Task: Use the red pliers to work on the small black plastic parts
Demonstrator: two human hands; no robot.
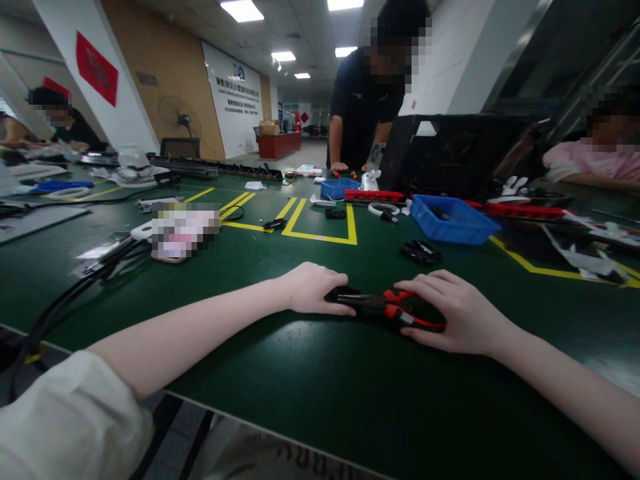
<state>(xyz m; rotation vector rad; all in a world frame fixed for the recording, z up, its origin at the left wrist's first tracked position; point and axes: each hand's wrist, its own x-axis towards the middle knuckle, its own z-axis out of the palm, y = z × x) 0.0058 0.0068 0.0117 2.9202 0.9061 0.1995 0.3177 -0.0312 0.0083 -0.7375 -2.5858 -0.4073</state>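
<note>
Just above the green table (300, 360), my right hand (457, 313) has its fingers round the red-and-black handles of a pair of long-nose pliers (393, 307). The jaws point left, toward my left hand (317, 290). Thumb and fingers of my left hand are closed on a small black piece (340, 293), and the pliers' tip lies against or over it. Its exact kind is partly hidden by the fingers. Beyond my right hand lies a bundle of black parts (421, 252).
Two blue bins (453, 230) stand farther back, near red strips (375, 196) and a large black case (450, 153). A phone (183, 233) and black cables (85, 287) lie at left. A co-worker (367, 100) leans over the far side; others sit at both sides.
</note>
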